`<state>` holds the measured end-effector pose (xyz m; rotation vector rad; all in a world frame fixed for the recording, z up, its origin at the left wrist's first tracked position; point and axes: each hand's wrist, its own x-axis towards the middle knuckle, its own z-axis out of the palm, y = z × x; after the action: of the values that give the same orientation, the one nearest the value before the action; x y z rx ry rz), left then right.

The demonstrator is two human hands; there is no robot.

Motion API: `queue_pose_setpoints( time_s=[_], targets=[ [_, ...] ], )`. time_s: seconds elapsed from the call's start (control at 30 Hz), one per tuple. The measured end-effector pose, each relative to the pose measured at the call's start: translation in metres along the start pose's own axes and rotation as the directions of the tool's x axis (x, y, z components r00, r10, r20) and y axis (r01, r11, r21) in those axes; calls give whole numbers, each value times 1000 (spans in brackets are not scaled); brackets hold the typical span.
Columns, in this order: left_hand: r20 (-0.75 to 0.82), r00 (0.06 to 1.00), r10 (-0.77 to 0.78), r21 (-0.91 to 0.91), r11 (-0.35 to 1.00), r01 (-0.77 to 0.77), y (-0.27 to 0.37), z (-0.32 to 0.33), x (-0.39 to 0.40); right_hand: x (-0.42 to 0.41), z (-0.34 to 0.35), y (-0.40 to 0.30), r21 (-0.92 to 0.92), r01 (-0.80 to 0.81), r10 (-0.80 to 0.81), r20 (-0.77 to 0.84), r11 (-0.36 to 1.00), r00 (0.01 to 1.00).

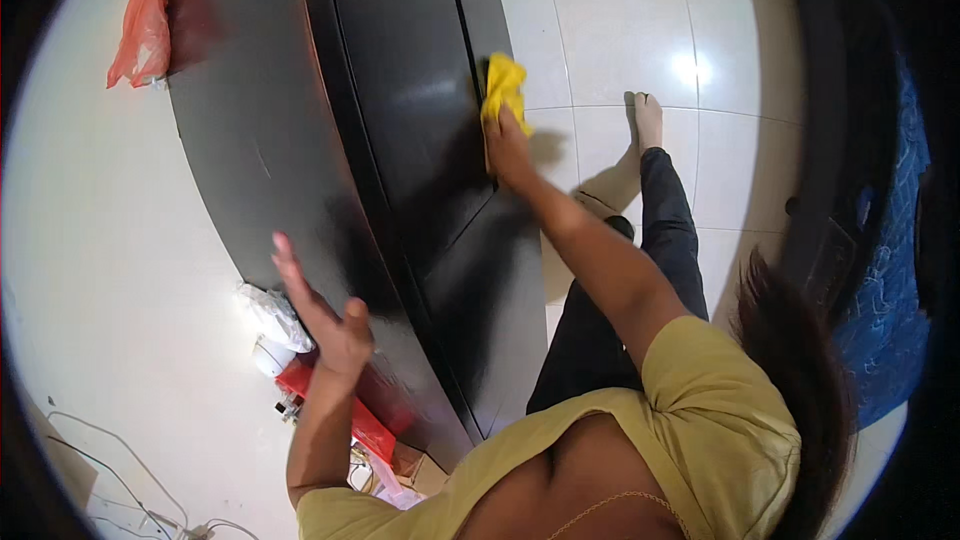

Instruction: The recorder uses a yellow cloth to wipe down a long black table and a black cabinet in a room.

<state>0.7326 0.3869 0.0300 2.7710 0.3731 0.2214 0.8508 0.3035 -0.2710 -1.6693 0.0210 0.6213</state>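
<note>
A yellow cloth (504, 86) is bunched in my right hand (508, 150), at the front of a dark, glossy wooden cabinet (409, 90). The cloth lies against the narrow gap that runs along the cabinet's front panel. My left hand (330, 326) is raised over the cabinet's broad dark top panel (247, 127), fingers spread, holding nothing. Whether its palm touches the panel I cannot tell. A few light scratches mark that panel.
A red plastic bag (144, 30) sits at the panel's far wall-side edge. Closer in are a clear plastic bag (274, 315), a red item (367, 424) and a cardboard box (424, 472). Cables (120, 431) run along the white wall. Blue fabric (885, 330) lies on dark furniture at right.
</note>
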Motion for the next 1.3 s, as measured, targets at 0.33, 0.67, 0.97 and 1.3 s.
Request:
queue_pose_setpoints(
  time_s=[0.33,0.67,0.97,1.3],
  targets=[
    [111,993,39,38,998,-44,15,14,-38,-161,-51,-159,66,606,-605,209,793,768],
    [134,991,2,137,990,-21,23,13,-31,25,7,-105,-48,429,-431,-119,902,894],
    [119,993,-8,147,989,-9,20,12,-33,-199,-8,-29,189,40,-52,60,981,997],
    [123,992,8,167,985,-29,23,13,-33,-112,-6,-85,103,445,-442,-53,890,896]
  ],
)
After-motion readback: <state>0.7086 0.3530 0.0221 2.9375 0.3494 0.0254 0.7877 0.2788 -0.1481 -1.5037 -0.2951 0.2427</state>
